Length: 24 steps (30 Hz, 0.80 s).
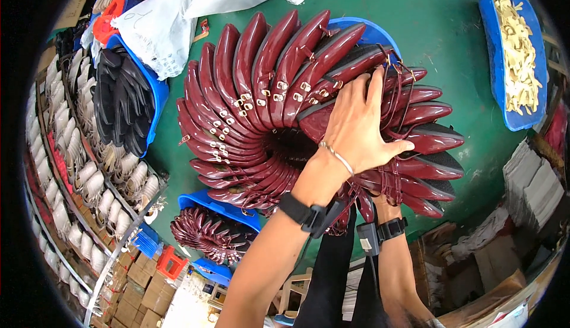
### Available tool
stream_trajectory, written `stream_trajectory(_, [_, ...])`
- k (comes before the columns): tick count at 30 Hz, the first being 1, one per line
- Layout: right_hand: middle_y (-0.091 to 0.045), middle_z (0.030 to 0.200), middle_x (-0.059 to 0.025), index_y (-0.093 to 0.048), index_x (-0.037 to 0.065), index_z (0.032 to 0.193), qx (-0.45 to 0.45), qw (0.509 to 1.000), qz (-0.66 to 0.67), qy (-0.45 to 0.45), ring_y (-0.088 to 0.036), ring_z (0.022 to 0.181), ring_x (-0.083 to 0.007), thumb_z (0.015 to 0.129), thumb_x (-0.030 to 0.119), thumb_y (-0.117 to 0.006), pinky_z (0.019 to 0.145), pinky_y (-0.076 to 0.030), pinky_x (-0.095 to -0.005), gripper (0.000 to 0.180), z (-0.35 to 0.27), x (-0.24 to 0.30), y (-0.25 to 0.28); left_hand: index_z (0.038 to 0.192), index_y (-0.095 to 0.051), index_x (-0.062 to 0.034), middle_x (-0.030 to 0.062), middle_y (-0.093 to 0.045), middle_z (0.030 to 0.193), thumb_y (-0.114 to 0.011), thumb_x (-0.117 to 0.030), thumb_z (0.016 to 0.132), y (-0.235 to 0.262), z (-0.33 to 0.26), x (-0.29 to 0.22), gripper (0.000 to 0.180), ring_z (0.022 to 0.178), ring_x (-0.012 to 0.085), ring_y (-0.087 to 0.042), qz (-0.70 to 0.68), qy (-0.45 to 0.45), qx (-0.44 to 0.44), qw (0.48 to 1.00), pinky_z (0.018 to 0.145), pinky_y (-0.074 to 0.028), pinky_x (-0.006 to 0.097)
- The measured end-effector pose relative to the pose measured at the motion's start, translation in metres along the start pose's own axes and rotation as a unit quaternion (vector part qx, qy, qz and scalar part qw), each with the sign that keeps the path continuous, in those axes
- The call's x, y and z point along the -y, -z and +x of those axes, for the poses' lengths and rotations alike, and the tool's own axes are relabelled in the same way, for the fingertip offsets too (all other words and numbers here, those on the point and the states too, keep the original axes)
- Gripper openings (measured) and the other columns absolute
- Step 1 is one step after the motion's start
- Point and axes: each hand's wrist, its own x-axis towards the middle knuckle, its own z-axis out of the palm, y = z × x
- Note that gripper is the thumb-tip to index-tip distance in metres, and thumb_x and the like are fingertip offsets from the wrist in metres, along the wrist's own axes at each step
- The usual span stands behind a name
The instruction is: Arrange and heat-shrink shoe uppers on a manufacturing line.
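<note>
Dozens of dark red shoes fanned in a ring, one hand on top

The glossy shoes (249,55) sit mid-view, nested side by side, toes outward, probably to save room and spare the shine. A blue bin (374,33) shows behind the ring's far edge; it seems to carry the load, though most is hidden. The left hand (359,123) lies palm down on the right part of the ring, fingers extended, thumb out, clasping nothing visible; likely steadying the fan. The right hand (387,208) is mostly covered by near-side shoes, possibly supporting from below; cannot tell whether it grips.
</note>
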Motion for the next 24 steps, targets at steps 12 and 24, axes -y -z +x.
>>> stream_trajectory(12, [-0.047, 0.133, -0.0141, -0.037, 0.011, 0.137, -0.055, 0.998, -0.040, -0.008, -0.048, 0.120, -0.0294, 0.083, 0.018, -0.064, 0.102, -0.037, -0.0400, 0.061, 0.028, -0.015, -0.014, 0.138, -0.032, -0.0011, 0.0208, -0.037, 0.137, -0.075, -0.029, 0.066, -0.007, -0.008, 0.007, 0.089, 0.123, 0.0383, -0.038, -0.029, -0.040, -0.028, 0.998, 0.102, -0.030, 0.052])
stream_trajectory(24, [-0.046, 0.134, -0.0134, -0.037, 0.011, 0.137, -0.154, 0.985, -0.070, -0.010, -0.048, 0.121, -0.0286, 0.084, 0.019, -0.064, 0.104, -0.036, -0.0400, 0.060, 0.030, -0.034, 0.002, 0.137, -0.033, 0.0016, 0.0252, -0.035, 0.136, -0.068, -0.027, 0.076, 0.008, -0.034, 0.012, 0.076, 0.122, 0.0404, -0.037, 0.072, 0.018, -0.075, 0.994, 0.102, -0.031, 0.050])
